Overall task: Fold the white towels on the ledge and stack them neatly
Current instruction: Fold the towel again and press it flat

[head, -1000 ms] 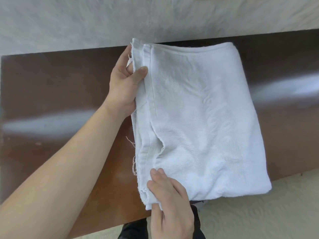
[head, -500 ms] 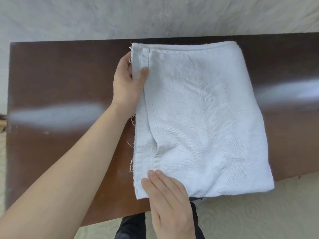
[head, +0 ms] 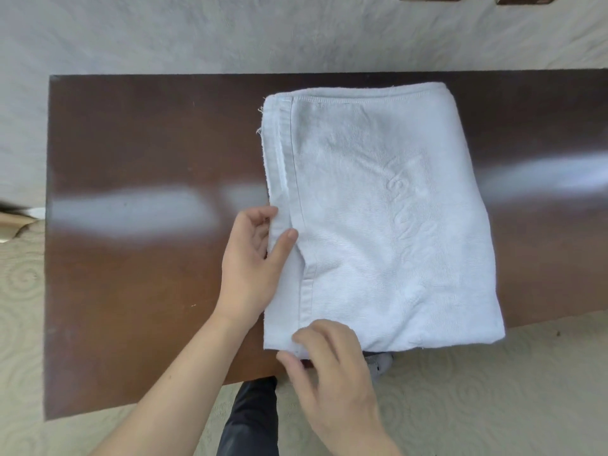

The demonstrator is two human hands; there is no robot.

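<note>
A white towel (head: 378, 218), folded into a rectangle, lies on the dark brown ledge (head: 148, 258), right of centre. Its hemmed layered edge runs down the left side. My left hand (head: 253, 268) pinches that left edge about halfway down, thumb on top and fingers tucked under the layers. My right hand (head: 332, 373) is at the towel's near left corner, fingertips on top and the thumb at the edge below. The towel's near edge reaches the ledge's front edge.
The ledge's left half is bare glossy wood with light glare. A pale patterned carpet (head: 493, 390) lies below the front edge and a grey textured surface (head: 197, 34) beyond the far edge. My dark trouser leg (head: 250, 419) shows beneath the ledge.
My left hand slid from the towel's far left corner down to the middle of the left edge. My right hand stays at the near left corner. The view shifted, so the towel sits further right.
</note>
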